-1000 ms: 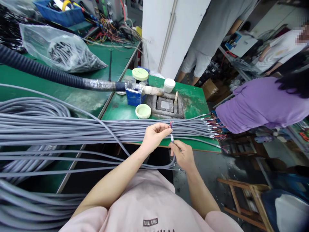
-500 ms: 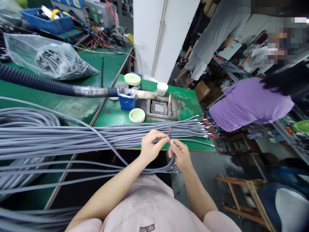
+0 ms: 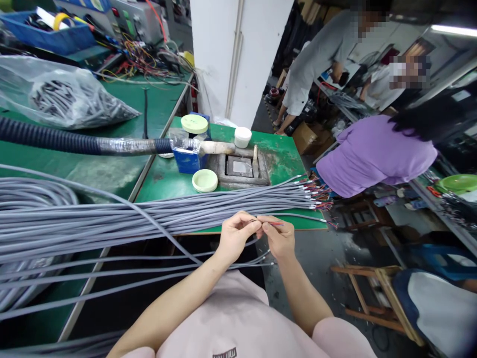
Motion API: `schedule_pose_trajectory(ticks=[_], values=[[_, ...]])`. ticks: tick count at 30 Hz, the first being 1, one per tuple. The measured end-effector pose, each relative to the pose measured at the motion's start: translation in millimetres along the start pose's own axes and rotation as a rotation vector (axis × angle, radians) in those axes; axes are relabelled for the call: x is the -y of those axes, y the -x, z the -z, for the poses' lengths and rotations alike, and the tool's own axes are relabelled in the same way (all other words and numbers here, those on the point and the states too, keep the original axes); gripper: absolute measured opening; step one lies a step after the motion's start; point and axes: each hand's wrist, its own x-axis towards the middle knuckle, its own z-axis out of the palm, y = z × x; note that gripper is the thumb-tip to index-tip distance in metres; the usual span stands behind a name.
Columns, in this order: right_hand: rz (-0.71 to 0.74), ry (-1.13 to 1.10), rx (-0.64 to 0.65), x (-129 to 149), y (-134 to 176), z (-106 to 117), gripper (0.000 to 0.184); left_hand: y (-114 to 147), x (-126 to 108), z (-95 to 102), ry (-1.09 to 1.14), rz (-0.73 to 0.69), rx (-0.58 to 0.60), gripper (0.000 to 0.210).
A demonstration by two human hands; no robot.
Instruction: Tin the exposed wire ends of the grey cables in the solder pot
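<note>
My left hand is closed, thumb and fingertips pinching the end of a grey cable at its stripped part. My right hand meets it fingertip to fingertip, closed on the thin coloured wires of that cable. Red and dark strands point right across the right fingers; the cable's sheath end is mostly hidden by my hands. Just beyond lies a thick bundle of grey cables, its stripped, coloured ends fanned out at the right. Several loose grey cables run below my left wrist, their white-tipped ends near my right hand.
On the green bench stand a square solder pot, a pale green dish, a white tub and a blue box with a ribbed hose. A person in purple is at the right; a wooden stool stands nearby.
The coloured wires stood upright between my hands; now they lie sideways, pointing right. My right fingers have moved up from the cable's white end to the wires. The view has shifted slightly.
</note>
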Motion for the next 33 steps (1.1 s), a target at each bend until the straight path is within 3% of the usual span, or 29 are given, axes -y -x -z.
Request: schedule_pose_trajectory(ticks=[4,8,18,22,26,33], values=[[0.255,0.375,-0.005,2.6,2.0,3.6,0.019,-1.0,3.4,2.0,0.025,0.07,-0.104,0.018],[0.411,0.521,-0.005,0.8,-0.9,0.6,0.019,-1.4,4.3,6.9,0.024,0.065,-0.152,0.016],[0.372,0.54,0.127,6.9,-22.4,-12.8,0.014,1.3,-5.1,28.1,-0.283,-0.039,-0.185,0.018],[0.254,0.579,0.114,21.6,-50.3,-9.6,0.02,-1.9,-16.8,48.5,-0.674,-0.221,-0.12,0.013],[0.177,0.648,0.109,41.8,-100.4,-12.1,0.027,-5.6,-28.6,72.4,-1.082,-0.368,-0.096,0.01],[0.2,0.895,0.511,37.0,-173.5,-70.1,0.033,-9.8,-32.1,86.8,-1.255,-0.28,-0.014,0.011]])
